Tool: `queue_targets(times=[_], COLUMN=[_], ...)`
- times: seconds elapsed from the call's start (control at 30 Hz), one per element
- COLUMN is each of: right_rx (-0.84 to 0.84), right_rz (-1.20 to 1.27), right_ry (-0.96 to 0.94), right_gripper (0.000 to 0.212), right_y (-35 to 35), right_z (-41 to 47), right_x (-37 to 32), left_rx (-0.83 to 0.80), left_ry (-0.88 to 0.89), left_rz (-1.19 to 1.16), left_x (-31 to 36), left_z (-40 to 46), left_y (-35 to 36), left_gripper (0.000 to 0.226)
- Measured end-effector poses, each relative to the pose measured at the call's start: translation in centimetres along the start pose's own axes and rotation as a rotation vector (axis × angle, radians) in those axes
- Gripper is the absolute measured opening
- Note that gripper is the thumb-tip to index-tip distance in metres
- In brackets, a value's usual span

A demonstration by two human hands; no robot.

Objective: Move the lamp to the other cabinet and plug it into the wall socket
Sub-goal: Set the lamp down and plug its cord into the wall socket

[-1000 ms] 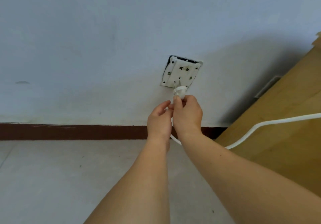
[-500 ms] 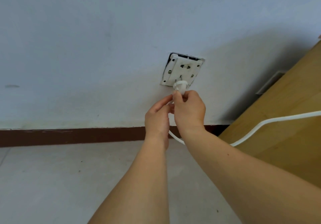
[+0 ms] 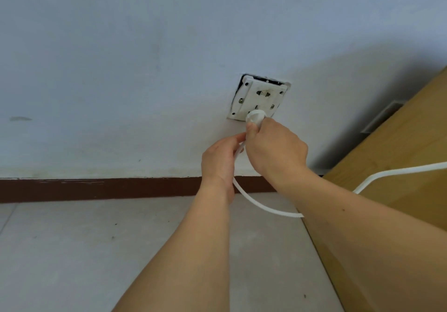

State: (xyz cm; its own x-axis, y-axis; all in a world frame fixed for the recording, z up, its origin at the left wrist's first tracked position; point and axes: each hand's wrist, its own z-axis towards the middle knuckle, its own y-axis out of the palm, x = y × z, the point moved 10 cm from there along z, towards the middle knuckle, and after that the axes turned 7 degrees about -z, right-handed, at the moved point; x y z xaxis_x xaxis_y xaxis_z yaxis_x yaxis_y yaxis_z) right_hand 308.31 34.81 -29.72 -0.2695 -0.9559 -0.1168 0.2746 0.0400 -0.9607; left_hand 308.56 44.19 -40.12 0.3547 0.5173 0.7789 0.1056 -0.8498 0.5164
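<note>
The right hand, its grip closed on the plug, presses it at the socket; the left hand pinches the cord. Full seating looks unconfirmed.

Two bare forearms reach in from the bottom edge. No sleeves, watch or rings show. The left hand and right hand are ungloved, with short, plain nails. The right forearm has small dark moles.

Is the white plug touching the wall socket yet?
Touching. In the head view the plug, held by the right hand, sits against the lower part of the wall socket with no gap showing.
</note>
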Motion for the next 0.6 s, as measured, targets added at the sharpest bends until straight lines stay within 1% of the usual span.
queue_targets(times=[0.1,0.17,0.23,0.3,0.43,0.6], right_rx=[-0.056,-0.085,-0.090,-0.094,-0.106,-0.138], right_rz=[-0.019,-0.021,-0.013,0.000,0.012,-0.029], right_ry=[0.004,0.017,0.023,0.027,0.032,0.033], right_gripper=[0.036,0.038,0.035,0.030,0.030,0.028], right_y=[-0.3,-0.3,-0.2,0.0,0.5,0.8], right_z=[0.9,1.3,1.2,1.2,1.2,1.8], right_x=[-0.1,-0.2,-0.2,-0.1,-0.1,0.0], left_rx=[0.013,0.023,0.023,0.016,0.031,0.067], left_ry=[-0.006,-0.017,-0.014,-0.005,0.002,0.117], left_rz=[-0.030,-0.053,-0.069,-0.065,-0.034,-0.009], left_x=[-0.1,-0.2,-0.3,-0.2,0.1,1.5], left_z=[0.2,0.3,0.5,0.6,0.8,0.9], left_y=[0.0,0.2,0.3,0.2,0.1,-0.5], left_gripper=[0.012,0.017,0.020,0.017,0.011,0.020])
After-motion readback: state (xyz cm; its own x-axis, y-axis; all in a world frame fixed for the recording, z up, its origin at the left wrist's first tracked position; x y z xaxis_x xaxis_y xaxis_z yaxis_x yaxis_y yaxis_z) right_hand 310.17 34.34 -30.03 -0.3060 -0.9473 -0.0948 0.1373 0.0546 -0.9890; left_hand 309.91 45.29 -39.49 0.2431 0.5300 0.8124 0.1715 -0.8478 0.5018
